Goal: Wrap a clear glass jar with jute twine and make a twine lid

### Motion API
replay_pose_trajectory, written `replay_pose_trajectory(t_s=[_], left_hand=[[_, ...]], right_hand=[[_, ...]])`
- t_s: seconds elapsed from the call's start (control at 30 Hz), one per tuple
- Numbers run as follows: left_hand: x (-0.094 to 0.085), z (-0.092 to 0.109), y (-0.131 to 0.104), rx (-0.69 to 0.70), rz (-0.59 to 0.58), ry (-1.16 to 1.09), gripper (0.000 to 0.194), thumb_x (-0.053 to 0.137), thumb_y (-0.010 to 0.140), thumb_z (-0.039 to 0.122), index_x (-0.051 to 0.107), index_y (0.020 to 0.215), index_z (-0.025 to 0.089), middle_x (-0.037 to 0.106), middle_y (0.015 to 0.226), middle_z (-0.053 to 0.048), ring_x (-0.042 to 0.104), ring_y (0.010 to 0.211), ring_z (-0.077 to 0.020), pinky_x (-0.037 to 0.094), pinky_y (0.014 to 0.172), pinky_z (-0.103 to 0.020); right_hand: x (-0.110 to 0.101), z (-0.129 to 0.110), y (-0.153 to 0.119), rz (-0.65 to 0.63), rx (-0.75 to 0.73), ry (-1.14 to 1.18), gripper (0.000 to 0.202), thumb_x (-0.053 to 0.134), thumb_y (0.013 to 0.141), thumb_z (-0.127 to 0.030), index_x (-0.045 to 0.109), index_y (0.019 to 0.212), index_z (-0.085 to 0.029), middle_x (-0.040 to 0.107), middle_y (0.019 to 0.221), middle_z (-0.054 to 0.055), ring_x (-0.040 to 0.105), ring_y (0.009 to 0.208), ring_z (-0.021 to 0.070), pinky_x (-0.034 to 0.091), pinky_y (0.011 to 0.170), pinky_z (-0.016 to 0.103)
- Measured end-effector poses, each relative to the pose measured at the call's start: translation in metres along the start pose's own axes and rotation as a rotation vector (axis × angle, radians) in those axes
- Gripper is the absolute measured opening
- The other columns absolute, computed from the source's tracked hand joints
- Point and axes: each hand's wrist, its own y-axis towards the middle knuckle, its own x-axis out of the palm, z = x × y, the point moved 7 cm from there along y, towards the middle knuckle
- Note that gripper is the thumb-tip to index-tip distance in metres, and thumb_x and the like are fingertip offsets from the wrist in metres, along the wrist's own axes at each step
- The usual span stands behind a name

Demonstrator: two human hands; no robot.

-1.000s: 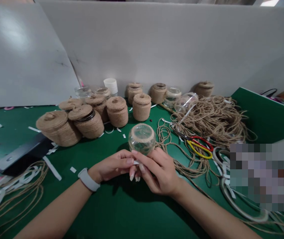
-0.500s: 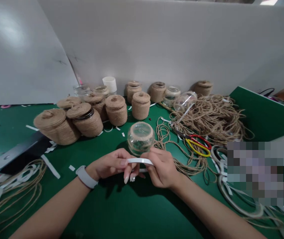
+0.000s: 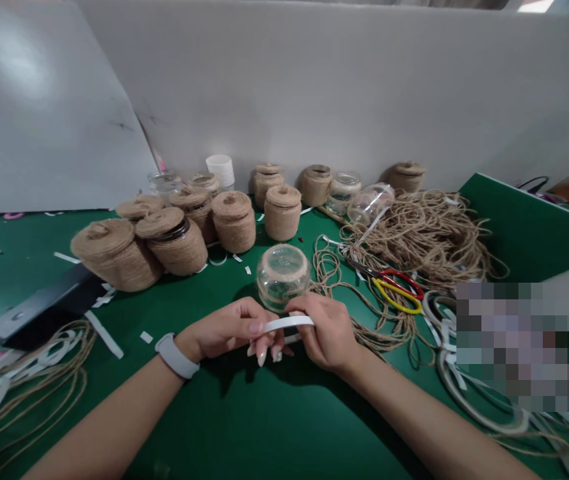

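Left hand (image 3: 229, 328), seen from the head camera, pinches one end of a visible stretch of white strip (image 3: 287, 323) between thumb and fingers, its other fingers curled below. Right hand (image 3: 327, 331) is closed around the strip's other side, so the strip bows slightly upward between the two, above the green tabletop (image 3: 274, 427). Another white length shows lower down, behind the left fingertips. A pale wristband (image 3: 177, 357) circles the left wrist.

Just beyond the hands stands a clear glass jar (image 3: 283, 277); whether the right hand touches it cannot be told. To its right, loose twine (image 3: 332, 270) runs toward scissors (image 3: 398, 293) with red and yellow handles and a large twine heap (image 3: 424, 230). Behind and left of the clear jar, twine-wrapped jars (image 3: 233, 230) with twine-covered lids stand in a cluster, near a stack of white cups (image 3: 220, 171). A dark box-like object (image 3: 47, 310) lies farther left, beside white scraps (image 3: 104, 333).
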Motion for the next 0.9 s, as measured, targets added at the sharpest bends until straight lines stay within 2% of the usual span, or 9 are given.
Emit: replay_pose_trajectory(t_s=[0.07,0.2,0.3,0.4,0.47,0.57,0.67,0.8,0.9], left_hand=[[-0.001,0.003,-0.001,0.025,0.006,0.035,0.045,0.073,0.072,0.058,0.071,0.057,0.016,0.06,0.056,-0.004,0.057,0.067,-0.0178,0.048,0.078,-0.032],[-0.006,0.003,-0.004,0.025,0.041,0.012,0.044,0.073,0.071,0.059,0.071,0.06,0.016,0.059,0.057,-0.003,0.054,0.059,-0.0142,0.048,0.075,-0.032],[-0.014,-0.002,-0.005,-0.02,0.117,-0.006,0.041,0.076,0.07,0.053,0.07,0.059,0.014,0.058,0.053,0.0,0.047,0.047,-0.0083,0.045,0.057,-0.023],[-0.017,-0.011,-0.004,-0.105,0.167,-0.002,0.041,0.079,0.067,0.053,0.068,0.061,0.013,0.061,0.055,-0.001,0.042,0.039,-0.0051,0.027,0.037,-0.017],[-0.016,-0.013,-0.002,-0.104,0.166,-0.013,0.043,0.079,0.067,0.053,0.067,0.061,0.013,0.06,0.052,0.0,0.04,0.037,-0.0041,0.031,0.038,-0.016],[-0.014,-0.008,0.0,-0.035,0.161,-0.047,0.046,0.076,0.07,0.056,0.066,0.057,0.013,0.055,0.047,0.001,0.043,0.043,-0.0066,0.051,0.061,-0.025],[-0.012,-0.005,0.0,-0.02,0.152,-0.068,0.047,0.074,0.073,0.055,0.064,0.053,0.013,0.056,0.049,-0.001,0.051,0.052,-0.011,0.054,0.076,-0.035],[-0.016,-0.004,-0.001,-0.031,0.215,-0.041,0.044,0.075,0.072,0.05,0.063,0.051,0.013,0.054,0.046,0.0,0.051,0.051,-0.0096,0.043,0.054,-0.019],[-0.016,-0.006,-0.002,-0.055,0.209,0.007,0.042,0.076,0.07,0.049,0.065,0.053,0.012,0.059,0.049,-0.002,0.046,0.045,-0.0067,0.028,0.042,-0.017]], right_hand=[[0.0,0.004,-0.003,0.033,0.097,0.063,0.019,0.037,0.095,-0.02,0.055,0.091,-0.019,0.065,0.07,0.002,0.057,0.056,0.0118,0.044,0.054,0.023],[0.001,0.012,-0.006,0.059,0.309,0.152,0.017,0.037,0.096,-0.022,0.054,0.092,-0.021,0.058,0.058,-0.005,0.051,0.043,0.0086,0.039,0.044,0.019],[-0.002,0.005,0.0,0.045,0.188,0.008,0.011,0.05,0.087,-0.029,0.056,0.088,-0.02,0.062,0.059,-0.002,0.055,0.048,0.0108,0.042,0.049,0.022],[-0.006,-0.006,0.004,0.057,0.007,-0.168,0.012,0.054,0.084,-0.029,0.059,0.08,-0.02,0.066,0.062,0.001,0.057,0.054,0.0136,0.042,0.055,0.026],[-0.004,-0.007,0.005,0.013,-0.03,-0.199,0.019,0.049,0.089,-0.027,0.058,0.073,-0.02,0.063,0.058,0.0,0.054,0.052,0.013,0.038,0.054,0.027],[0.003,-0.001,0.004,-0.063,0.058,-0.172,0.031,0.037,0.094,-0.025,0.054,0.068,-0.02,0.059,0.055,0.0,0.05,0.048,0.0115,0.034,0.051,0.026],[0.003,0.005,0.003,-0.054,0.146,-0.171,0.034,0.035,0.095,-0.023,0.053,0.066,-0.02,0.055,0.052,-0.001,0.046,0.045,0.0104,0.031,0.05,0.026],[0.002,0.003,0.004,-0.024,0.099,-0.2,0.026,0.046,0.087,-0.029,0.056,0.066,-0.02,0.057,0.052,-0.001,0.048,0.046,0.0118,0.033,0.05,0.027],[-0.002,-0.003,0.006,0.029,0.028,-0.186,0.018,0.051,0.082,-0.029,0.062,0.074,-0.018,0.062,0.059,0.001,0.055,0.053,0.0141,0.04,0.054,0.026]])
